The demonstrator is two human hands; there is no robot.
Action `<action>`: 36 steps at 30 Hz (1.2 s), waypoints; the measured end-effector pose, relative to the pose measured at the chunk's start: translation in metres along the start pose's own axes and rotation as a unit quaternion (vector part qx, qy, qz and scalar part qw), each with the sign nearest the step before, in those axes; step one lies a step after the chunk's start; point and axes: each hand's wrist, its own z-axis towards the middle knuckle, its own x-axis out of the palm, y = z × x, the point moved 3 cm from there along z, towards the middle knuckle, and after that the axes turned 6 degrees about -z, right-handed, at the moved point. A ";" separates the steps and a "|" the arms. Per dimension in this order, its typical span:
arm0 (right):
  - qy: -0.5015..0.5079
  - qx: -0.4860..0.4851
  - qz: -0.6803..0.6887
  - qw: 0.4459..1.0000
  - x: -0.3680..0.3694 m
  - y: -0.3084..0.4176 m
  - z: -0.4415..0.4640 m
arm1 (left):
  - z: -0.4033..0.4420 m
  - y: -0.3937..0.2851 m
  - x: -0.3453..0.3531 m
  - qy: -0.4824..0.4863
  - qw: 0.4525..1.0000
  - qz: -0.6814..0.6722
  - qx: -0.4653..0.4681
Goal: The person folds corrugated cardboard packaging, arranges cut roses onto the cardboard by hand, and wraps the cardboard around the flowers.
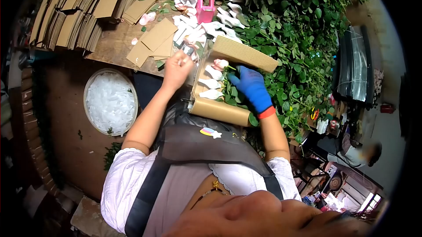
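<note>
My left hand point(178, 71), bare, is closed with the fingertips pinched together near the table edge. What it pinches, if anything, is too small to tell. My right hand point(252, 88), in a blue glove with a red cuff, is closed around the stem of a pale pink rose point(220, 64). That rose lies over a sheet of corrugated cardboard point(246, 54), whose near side is a rolled brown edge point(224, 112). Below it on the cardboard lie several roses in white net sleeves point(211, 83), heads to the left and leaves to the right.
Leafy rose stems point(299, 39) heap at the right. A pink tape dispenser point(205, 0) stands at the back among white sleeved roses point(231, 19). Stacked cardboard pieces point(70, 13) fill the back left. A round tub point(89, 105) of white pieces sits lower left. Another person point(358, 153) is far right.
</note>
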 end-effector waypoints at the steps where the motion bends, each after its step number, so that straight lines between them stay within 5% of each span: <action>1: 0.006 -0.014 0.034 0.999 -0.006 0.000 -0.003 | -0.002 0.009 -0.001 0.069 0.994 0.068 -0.057; 5: 0.075 0.011 -0.029 0.997 -0.004 0.012 0.001 | -0.009 -0.021 0.032 0.164 0.943 0.281 -0.063; 7: 0.051 0.023 -0.031 0.998 0.000 0.016 0.000 | -0.011 -0.012 0.042 0.153 0.962 0.224 0.024; 13: 0.049 0.015 0.007 0.999 -0.001 0.011 -0.006 | -0.014 -0.013 0.015 -0.021 0.999 0.000 0.039; 14: 0.061 0.004 0.036 0.997 -0.005 0.006 -0.009 | -0.019 -0.020 0.002 0.005 0.997 -0.038 -0.073; 19: 0.064 0.004 0.005 0.998 -0.003 0.017 -0.010 | -0.027 -0.018 0.008 0.179 0.943 0.275 -0.048; 20: 0.069 0.010 0.000 0.998 -0.002 0.020 -0.010 | -0.027 -0.026 0.016 0.246 0.917 0.295 -0.105; 24: 0.073 0.025 -0.016 0.997 -0.004 0.026 -0.011 | -0.035 -0.016 0.014 0.264 0.936 0.224 -0.069; 27: 0.067 0.021 -0.009 0.998 -0.001 0.022 -0.011 | -0.038 0.015 -0.006 0.198 0.966 0.087 -0.141; 29: 0.030 0.001 0.004 1.000 -0.005 0.019 -0.019 | -0.028 -0.019 -0.014 0.092 0.991 0.000 -0.096; 31: 0.023 0.005 0.031 0.999 -0.018 0.015 -0.029 | -0.023 -0.020 -0.027 0.114 0.992 0.001 -0.046; 33: 0.050 0.030 0.066 0.996 -0.043 0.014 -0.040 | -0.025 -0.012 -0.036 0.218 0.941 0.153 -0.211; 34: -0.023 0.004 0.075 0.997 -0.050 0.019 -0.048 | -0.027 -0.021 -0.026 0.255 0.925 0.199 -0.200; 36: 0.049 -0.085 0.103 0.990 -0.041 0.031 -0.046 | -0.028 -0.032 0.001 0.332 0.899 0.252 -0.132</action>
